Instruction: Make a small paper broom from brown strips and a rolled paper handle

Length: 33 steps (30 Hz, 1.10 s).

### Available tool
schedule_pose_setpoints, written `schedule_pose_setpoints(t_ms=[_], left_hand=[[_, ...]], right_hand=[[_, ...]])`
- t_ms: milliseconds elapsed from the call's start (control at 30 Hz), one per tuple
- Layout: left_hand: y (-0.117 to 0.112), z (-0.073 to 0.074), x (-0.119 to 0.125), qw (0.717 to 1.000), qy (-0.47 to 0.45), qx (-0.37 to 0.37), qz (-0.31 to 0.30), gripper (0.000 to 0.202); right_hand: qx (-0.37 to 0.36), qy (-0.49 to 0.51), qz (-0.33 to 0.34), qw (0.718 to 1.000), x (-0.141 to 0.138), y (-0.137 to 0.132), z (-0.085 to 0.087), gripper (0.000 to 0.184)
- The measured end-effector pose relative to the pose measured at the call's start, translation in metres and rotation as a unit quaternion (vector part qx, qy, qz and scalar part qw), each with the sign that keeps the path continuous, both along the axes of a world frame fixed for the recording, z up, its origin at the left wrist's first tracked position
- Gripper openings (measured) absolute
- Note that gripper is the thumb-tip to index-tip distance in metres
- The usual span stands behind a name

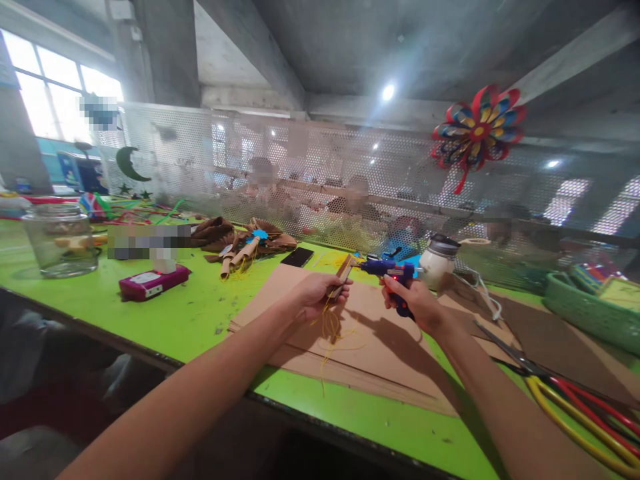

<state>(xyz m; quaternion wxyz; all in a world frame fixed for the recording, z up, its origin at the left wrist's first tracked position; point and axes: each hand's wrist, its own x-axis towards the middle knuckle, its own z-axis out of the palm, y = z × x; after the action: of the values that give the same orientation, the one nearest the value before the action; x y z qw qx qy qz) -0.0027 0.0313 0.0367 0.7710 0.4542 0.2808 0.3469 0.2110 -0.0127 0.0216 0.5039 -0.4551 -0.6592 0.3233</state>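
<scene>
Head view: person at work over a green tabletop [225, 340], near edge, about midway along.

Left hand [324, 293]: fingers closed on a brown piece [343, 275], upper end left clear, tilted up towards the nozzle; presumably gripped low to keep skin off the heat. Yellow strings [331, 327] trail below it.

Right hand [413, 300]: fingers wrapped round the grip of a blue glue gun [387, 268], nozzle pointing left at the brown piece's upper end. Touching or just apart, cannot tell. Both held above brown sheets [370, 373], which lie by the tabletop's near edge and perhaps double as a work mat.

Scissors [531, 367] towards the right edge, handles facing the near edge, seemingly for easy pick-up. Green basket [575, 310] by the far right corner. Phone [297, 257] and brown paper bundles [250, 250] sit towards the far edge, apparently out of the elbows' way.
</scene>
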Motion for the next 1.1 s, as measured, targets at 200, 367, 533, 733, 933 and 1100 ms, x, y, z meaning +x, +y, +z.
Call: schedule_pose_setpoints(t_ms=[200,367,533,733,933,1100], left_hand=[[0.001,0.0,0.0,1.0,-0.008,-0.006,0.011,0.017],[0.002,0.0,-0.001,1.0,-0.022,-0.007,0.017,0.013],[0.001,0.0,-0.001,0.999,-0.025,-0.007,0.027,0.012],[0.0,0.0,-0.001,0.999,-0.029,0.002,0.027,0.012],[-0.001,0.002,0.0,0.999,-0.02,0.002,0.032,0.015],[-0.003,0.005,0.0,1.0,-0.015,-0.001,0.023,0.018]], right_hand=[[-0.011,-0.004,-0.005,1.0,-0.002,-0.005,0.005,0.033],[-0.013,-0.003,-0.01,1.0,-0.004,-0.008,0.008,0.032],[-0.021,-0.003,-0.007,1.0,-0.003,-0.008,0.008,0.032],[-0.022,-0.006,0.002,1.0,-0.003,-0.009,0.009,0.031],[-0.022,-0.023,0.023,0.999,-0.003,-0.011,0.01,0.035],[-0.024,-0.019,0.022,0.999,-0.004,-0.011,0.011,0.034]])
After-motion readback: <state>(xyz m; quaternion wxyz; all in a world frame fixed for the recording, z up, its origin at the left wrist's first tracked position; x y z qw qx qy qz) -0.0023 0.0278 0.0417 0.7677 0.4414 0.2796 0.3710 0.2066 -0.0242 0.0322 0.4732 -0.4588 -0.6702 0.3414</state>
